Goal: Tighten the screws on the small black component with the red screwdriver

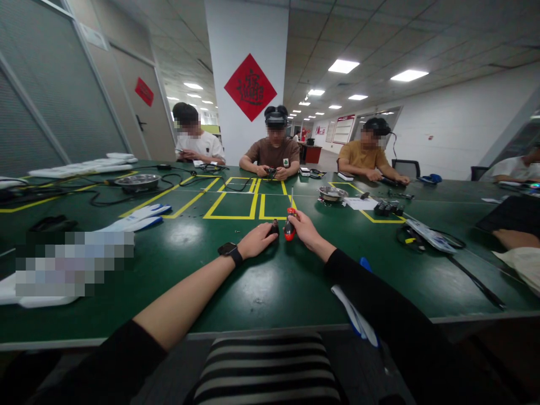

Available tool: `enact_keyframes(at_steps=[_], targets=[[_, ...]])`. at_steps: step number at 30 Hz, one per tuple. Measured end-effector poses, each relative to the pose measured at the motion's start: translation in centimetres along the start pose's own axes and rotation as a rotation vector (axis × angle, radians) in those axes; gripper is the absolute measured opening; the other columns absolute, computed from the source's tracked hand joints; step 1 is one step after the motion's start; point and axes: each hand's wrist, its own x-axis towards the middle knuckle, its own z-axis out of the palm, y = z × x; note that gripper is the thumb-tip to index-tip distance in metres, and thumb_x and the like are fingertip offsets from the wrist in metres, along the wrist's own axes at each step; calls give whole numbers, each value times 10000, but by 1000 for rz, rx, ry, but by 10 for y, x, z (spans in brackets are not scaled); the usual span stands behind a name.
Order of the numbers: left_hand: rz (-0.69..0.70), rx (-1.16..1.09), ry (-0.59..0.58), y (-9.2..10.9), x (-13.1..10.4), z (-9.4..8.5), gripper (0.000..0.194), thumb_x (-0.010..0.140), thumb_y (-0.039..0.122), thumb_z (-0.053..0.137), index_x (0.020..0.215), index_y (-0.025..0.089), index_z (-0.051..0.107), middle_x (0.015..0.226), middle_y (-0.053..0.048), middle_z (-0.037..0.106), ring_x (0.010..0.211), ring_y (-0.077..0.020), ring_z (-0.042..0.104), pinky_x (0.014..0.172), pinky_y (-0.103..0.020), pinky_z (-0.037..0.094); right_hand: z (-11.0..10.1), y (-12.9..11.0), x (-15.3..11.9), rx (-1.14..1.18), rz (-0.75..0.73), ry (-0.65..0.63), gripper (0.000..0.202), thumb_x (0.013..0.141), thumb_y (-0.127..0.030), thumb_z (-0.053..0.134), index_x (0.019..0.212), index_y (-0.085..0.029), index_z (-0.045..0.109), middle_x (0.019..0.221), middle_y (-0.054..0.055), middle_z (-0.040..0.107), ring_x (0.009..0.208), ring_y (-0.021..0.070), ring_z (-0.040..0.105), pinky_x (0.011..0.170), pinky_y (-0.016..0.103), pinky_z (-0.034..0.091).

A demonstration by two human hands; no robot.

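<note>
My right hand [304, 228] is closed around the red and black handle of a screwdriver [289, 229], whose thin metal shaft points up and away from me. Just left of it, my left hand [256, 240], with a dark watch on the wrist, grips a small dark cylindrical part [274, 226] between thumb and fingers. The lower end of that part is hidden by the thumb. A narrow gap separates the screwdriver from the small part. Both hands are over the green table [236, 287], near its middle.
A metal bowl [333, 194], a white paper [361, 203] and several black parts [388, 208] lie to the right. White-blue gloves [135, 218] and another bowl [137, 181] are at left. Another glove [356, 316] hangs over the front edge. Several people sit around the table.
</note>
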Motion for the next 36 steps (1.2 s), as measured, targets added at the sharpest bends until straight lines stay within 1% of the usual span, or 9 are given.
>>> enact_keyframes(at_steps=[4,8,10,13,20,25,32,34,36], targets=[[16,35,15,3,-2,-1,248,870,363,414,900,157,547,899,-74,572,832,-206,522,810,-357,414,1,-11,0,357,83,131,297,817,-441,467,880,-161,542,821,54,620,536,87,548,500,210,439],[31,56,17,3,-4,-3,265,871,399,414,864,165,538,883,-63,548,813,-191,514,795,-340,419,-4,-23,-6,777,163,184,304,751,-463,584,759,-165,526,679,14,609,353,30,387,333,168,282],[35,59,10,3,-5,-4,274,873,409,412,880,167,540,890,-61,539,818,-187,512,797,-334,419,-8,-27,-9,834,182,164,349,771,-518,536,732,-173,503,565,-20,568,289,19,289,300,169,216],[39,54,3,4,-6,-6,288,875,416,409,918,165,542,903,-64,535,833,-190,508,804,-335,416,-11,-30,-11,849,194,111,385,797,-552,469,759,-171,511,469,-43,517,266,23,236,295,171,198],[33,67,-5,5,-5,-6,293,874,420,406,916,161,536,907,-68,540,835,-194,508,799,-335,412,-8,-28,-8,1099,172,37,219,738,-333,636,710,-179,482,612,-26,592,318,-1,226,328,149,255],[31,85,-1,5,-5,-6,287,872,421,407,875,163,532,891,-67,544,821,-194,509,788,-330,412,-14,-32,-8,1332,170,-21,189,716,-155,638,672,-189,457,554,-78,469,400,26,344,363,132,315],[37,82,-6,6,-5,-6,290,872,413,411,899,156,542,906,-75,560,835,-199,512,800,-335,407,-17,-36,-11,1466,289,-13,189,739,-229,545,617,-188,407,592,-30,512,516,76,498,444,183,463],[36,85,-6,5,-5,-5,289,872,414,411,895,156,541,909,-76,563,841,-200,512,805,-337,406,-19,-34,-10,1500,374,12,164,746,-185,536,632,-179,418,585,-32,524,480,54,494,418,149,452],[37,82,-3,5,-5,-5,295,873,419,406,881,156,539,905,-77,564,837,-200,511,803,-338,405,-23,-32,-8,1528,433,27,167,778,-146,528,648,-169,426,526,-60,493,369,14,404,331,103,367]])
